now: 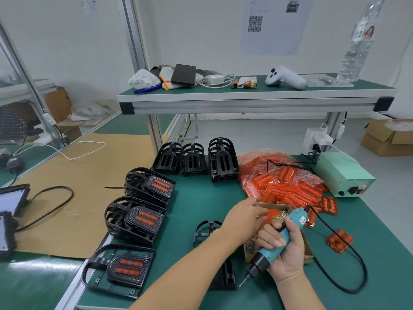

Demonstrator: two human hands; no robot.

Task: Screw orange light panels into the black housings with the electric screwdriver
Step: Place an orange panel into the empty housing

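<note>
Teal cylindrical screwdriver (277, 247) gripped by right hand (285, 251); left hand (242, 218) grip unclear.

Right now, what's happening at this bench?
A person is fitting orange light panels into black housings. The right hand grips a teal electric screwdriver, tip down. The left hand reaches into a small cardboard box of screws. Finished housings sit at left; loose orange panels lie piled behind the box.
</note>
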